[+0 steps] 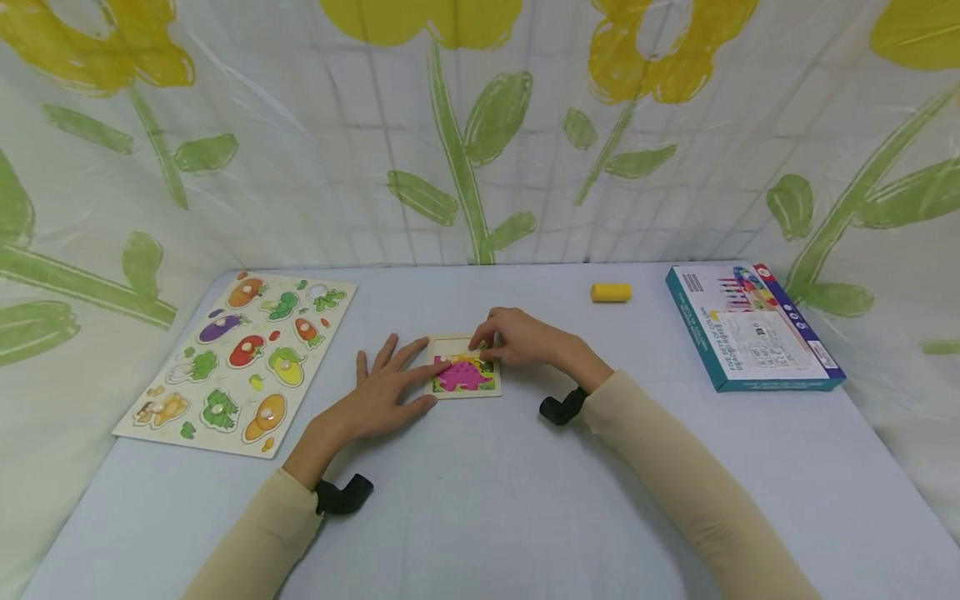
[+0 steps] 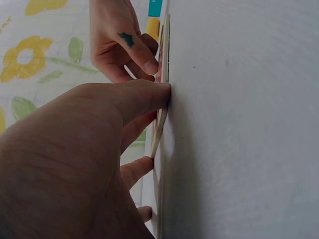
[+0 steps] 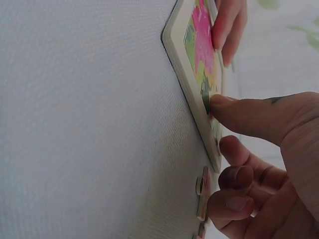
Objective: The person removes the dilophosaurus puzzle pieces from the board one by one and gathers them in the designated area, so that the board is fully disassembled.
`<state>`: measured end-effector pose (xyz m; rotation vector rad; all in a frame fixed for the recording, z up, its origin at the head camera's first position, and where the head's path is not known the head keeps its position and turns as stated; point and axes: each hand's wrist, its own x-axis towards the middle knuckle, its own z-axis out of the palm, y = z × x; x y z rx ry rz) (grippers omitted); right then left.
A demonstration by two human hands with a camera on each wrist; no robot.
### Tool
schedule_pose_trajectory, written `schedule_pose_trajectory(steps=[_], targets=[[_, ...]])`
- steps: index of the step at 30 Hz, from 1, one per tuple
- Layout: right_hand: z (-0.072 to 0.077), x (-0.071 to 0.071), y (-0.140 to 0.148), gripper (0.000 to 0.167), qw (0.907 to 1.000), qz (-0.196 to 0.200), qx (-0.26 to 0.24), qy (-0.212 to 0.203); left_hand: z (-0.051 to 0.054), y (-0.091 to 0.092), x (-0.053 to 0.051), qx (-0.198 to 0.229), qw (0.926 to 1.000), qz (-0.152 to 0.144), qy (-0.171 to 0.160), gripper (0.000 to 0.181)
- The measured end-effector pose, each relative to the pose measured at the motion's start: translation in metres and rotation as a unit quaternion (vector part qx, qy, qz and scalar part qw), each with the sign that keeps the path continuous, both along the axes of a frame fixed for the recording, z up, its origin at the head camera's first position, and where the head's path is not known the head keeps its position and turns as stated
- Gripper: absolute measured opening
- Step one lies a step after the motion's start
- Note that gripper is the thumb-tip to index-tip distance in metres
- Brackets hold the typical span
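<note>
A small wooden puzzle (image 1: 462, 396) with a pink dinosaur picture lies flat in the middle of the table. Its upper part shows bare pale wood. My left hand (image 1: 386, 396) rests at its left side, fingers spread and fairly straight: the index finger touches the dinosaur, the thumb lies at the frame's edge. Over the upper right corner, my right hand (image 1: 521, 337) holds a small green puzzle piece (image 3: 216, 128) between thumb and bent index finger, low against the board. Its other fingers are curled. Loose pieces (image 3: 203, 196) lie beyond the board in the right wrist view.
A vegetable peg board (image 1: 255, 383) lies at the left. At the back right are a yellow cylinder (image 1: 611, 292) and a flat teal-edged box (image 1: 757, 329). A flower-printed curtain (image 1: 555, 167) hangs behind the table (image 1: 450, 517).
</note>
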<state>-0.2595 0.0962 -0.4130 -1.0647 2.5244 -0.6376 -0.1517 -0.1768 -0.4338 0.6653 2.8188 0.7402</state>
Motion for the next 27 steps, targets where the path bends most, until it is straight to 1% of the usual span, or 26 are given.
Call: schedule_pose_trajectory(steps=[9,15,18,23,27], targets=[[-0.0006,0.0011,0.0007,0.022,0.9999,-0.009,-0.008,-0.002,-0.0015,-0.0002,-0.0018,-0.003,1.0000,0.000,-0.001,0.054],[-0.0016,0.0018,0.0005,0.019,0.9998,-0.009,-0.013,0.014,-0.0016,-0.0004,-0.0019,-0.001,1.0000,-0.001,-0.002,0.054],[-0.0012,0.0022,0.0002,0.018,0.9997,-0.006,-0.019,0.014,-0.0018,-0.0005,-0.0020,0.002,1.0000,-0.001,-0.001,0.054],[0.0009,0.0024,0.0024,0.018,0.9992,-0.006,-0.036,0.016,-0.0032,-0.0010,-0.0020,-0.001,1.0000,0.000,-0.003,0.054],[0.0039,0.0014,0.0057,0.019,0.9974,-0.022,-0.064,0.026,-0.0034,-0.0010,-0.0020,-0.002,1.0000,0.001,-0.003,0.054]])
